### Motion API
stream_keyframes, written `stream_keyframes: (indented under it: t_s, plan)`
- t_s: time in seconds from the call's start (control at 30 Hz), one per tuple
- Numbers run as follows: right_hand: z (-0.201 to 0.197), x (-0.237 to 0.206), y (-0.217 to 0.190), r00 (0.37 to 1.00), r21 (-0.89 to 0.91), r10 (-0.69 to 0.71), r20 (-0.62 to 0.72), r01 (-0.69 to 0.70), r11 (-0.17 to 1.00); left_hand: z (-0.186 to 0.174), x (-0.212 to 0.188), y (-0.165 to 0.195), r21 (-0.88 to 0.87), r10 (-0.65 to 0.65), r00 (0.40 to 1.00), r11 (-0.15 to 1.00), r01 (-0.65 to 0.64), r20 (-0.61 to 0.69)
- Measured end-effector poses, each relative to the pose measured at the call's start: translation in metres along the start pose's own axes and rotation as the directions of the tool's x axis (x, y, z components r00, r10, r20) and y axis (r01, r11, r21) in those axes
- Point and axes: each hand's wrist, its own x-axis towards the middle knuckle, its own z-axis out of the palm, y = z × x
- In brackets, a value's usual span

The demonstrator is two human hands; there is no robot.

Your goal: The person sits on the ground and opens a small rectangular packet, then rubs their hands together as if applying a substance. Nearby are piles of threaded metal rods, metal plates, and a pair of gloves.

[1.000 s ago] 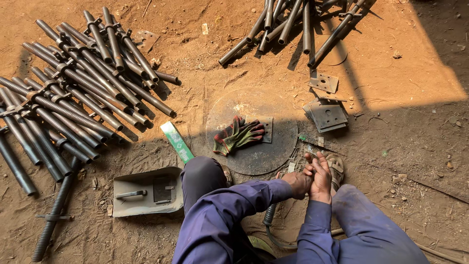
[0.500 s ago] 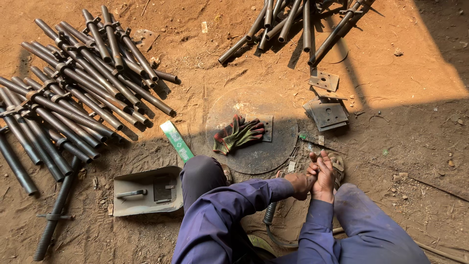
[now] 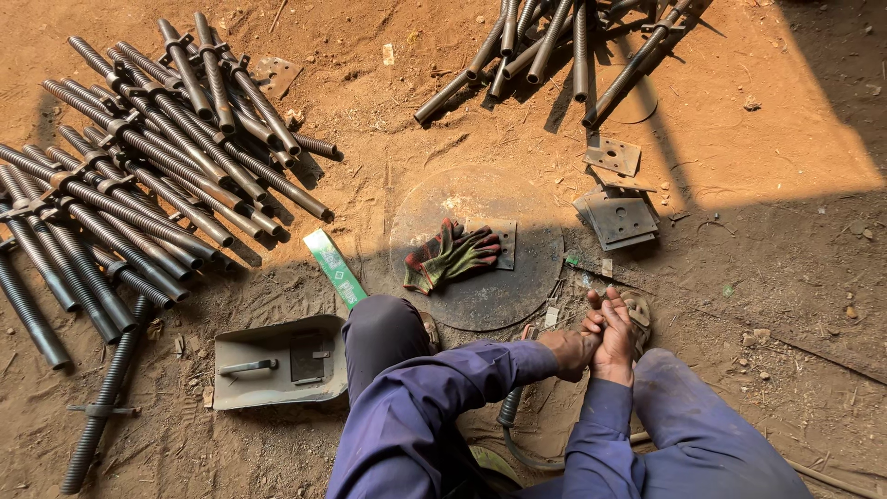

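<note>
I sit on the dirt ground in blue work clothes. My left hand (image 3: 565, 353) and my right hand (image 3: 613, 334) are pressed together just above my right knee. The left hand's fingers curl against the right palm, and the right hand's fingers point up and away. Neither hand shows anything held. A pair of red and green work gloves (image 3: 451, 255) lies on a round metal plate (image 3: 517, 294) just ahead of my hands, partly over a small square plate (image 3: 504, 242). A sandalled foot (image 3: 637, 310) shows behind my right hand.
A large pile of threaded steel rods (image 3: 139, 176) fills the left; another bundle (image 3: 545, 42) lies at the top. Square base plates (image 3: 619, 220) sit right of the round plate. A green flat strip (image 3: 334, 268), a grey metal tray (image 3: 277, 362) and a dark hose (image 3: 508, 418) lie near my knees.
My hands stay together and shift only slightly against each other. Nothing else has moved.
</note>
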Motion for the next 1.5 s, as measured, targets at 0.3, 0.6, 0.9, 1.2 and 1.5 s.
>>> stream_keyframes:
  t_s: [0.3, 0.6, 0.9, 1.2, 1.5]
  plan:
    - [0.001, 0.0, 0.0, 1.0, -0.008, -0.005, 0.014, 0.005, 1.0, 0.004, 0.002, -0.004, -0.008, 0.023, 0.999, 1.0, -0.024, -0.032]
    - [0.002, -0.001, 0.002, 1.0, 0.007, -0.004, 0.008, 0.004, 1.0, 0.005, -0.001, -0.006, -0.015, 0.053, 0.995, 0.998, -0.054, -0.088]
    - [0.003, -0.001, 0.001, 1.0, 0.01, 0.006, 0.008, -0.006, 1.0, 0.006, 0.0, -0.009, -0.024, 0.093, 0.987, 0.995, -0.097, -0.129]
    - [0.001, -0.001, 0.0, 1.0, 0.009, 0.018, 0.002, -0.018, 1.0, 0.008, 0.001, -0.006, -0.017, 0.036, 0.993, 0.999, -0.038, -0.111]
    - [-0.001, -0.001, 0.0, 1.0, 0.002, 0.006, -0.018, -0.006, 1.0, 0.011, 0.004, -0.006, -0.016, 0.057, 0.991, 0.998, -0.06, -0.123]
